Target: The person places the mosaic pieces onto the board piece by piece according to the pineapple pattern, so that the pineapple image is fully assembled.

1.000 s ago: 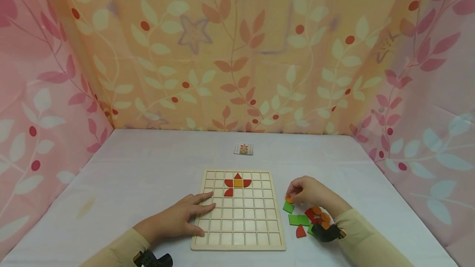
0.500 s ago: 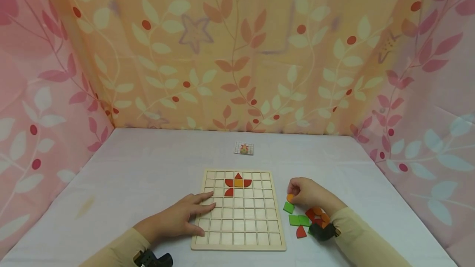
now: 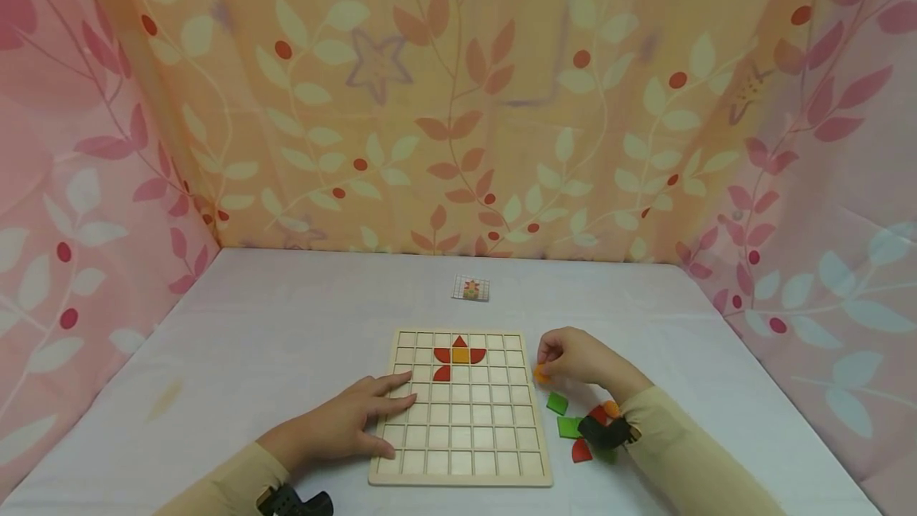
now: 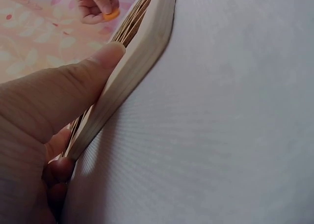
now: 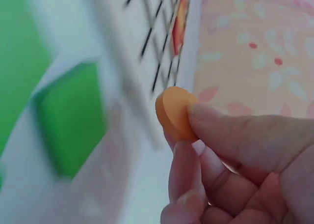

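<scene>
My left hand point(image 3: 347, 418) rests on the left side of the wooden grid board point(image 3: 481, 438), fingers spread over its squares. In the left wrist view its thumb point(image 4: 93, 69) lies along the board's edge. My right hand point(image 3: 583, 357) pinches an orange round wooden piece point(image 5: 176, 113) between thumb and fingers, just off the board's right edge. On the upper part of the board sit a yellow-orange square point(image 3: 461, 355), a red triangle point(image 3: 459, 342) above it and red curved pieces point(image 3: 442, 373) around it.
Right of the board lie green squares point(image 3: 557, 403), a red piece point(image 3: 581, 451) and an orange piece point(image 3: 611, 409), partly hidden by the right wrist camera point(image 3: 604, 431). A small picture card point(image 3: 470, 287) lies behind the board. Patterned cloth point(image 3: 458, 102) surrounds the table.
My right hand has lifted the orange piece away from beside the green square and moved it left and farther back, toward the board. My left hand stays in place.
</scene>
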Tool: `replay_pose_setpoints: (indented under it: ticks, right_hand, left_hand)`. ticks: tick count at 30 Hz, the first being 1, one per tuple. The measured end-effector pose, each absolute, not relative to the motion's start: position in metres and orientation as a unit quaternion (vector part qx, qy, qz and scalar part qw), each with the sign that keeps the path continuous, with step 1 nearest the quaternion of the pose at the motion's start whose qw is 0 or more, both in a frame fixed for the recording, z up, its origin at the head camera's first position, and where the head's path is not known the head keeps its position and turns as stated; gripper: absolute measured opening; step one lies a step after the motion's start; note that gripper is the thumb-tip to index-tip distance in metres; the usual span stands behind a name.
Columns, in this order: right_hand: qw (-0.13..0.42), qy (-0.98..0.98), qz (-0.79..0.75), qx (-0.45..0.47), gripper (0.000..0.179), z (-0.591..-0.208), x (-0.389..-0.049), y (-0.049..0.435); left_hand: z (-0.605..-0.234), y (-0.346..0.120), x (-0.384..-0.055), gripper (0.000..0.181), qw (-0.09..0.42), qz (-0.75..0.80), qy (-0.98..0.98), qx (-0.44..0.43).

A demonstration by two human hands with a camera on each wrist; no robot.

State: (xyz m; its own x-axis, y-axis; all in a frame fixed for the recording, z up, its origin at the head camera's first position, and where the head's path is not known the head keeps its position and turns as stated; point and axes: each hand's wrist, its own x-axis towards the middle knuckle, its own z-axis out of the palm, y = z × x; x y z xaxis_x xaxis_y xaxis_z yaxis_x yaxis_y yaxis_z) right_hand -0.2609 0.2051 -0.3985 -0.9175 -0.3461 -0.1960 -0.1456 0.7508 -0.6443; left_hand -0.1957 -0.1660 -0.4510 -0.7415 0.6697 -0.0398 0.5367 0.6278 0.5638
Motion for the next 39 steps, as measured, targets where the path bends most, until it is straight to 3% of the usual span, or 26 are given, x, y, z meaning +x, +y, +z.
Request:
replay_pose_setpoints:
  ticks: [18,39]
  right_hand:
    - [0.136,0.892,-0.377,-0.208,0.006,-0.403,-0.279,0.13]
    - [0.148,0.905,-0.341,-0.208,0.012,-0.418,-0.275,0.1]
  left_hand:
    - [-0.449,-0.165,-0.195,0.075,0.125,0.271,0.891,0.341]
    - [-0.449,-0.166,-0.195,0.074,0.109,0.269,0.889,0.354]
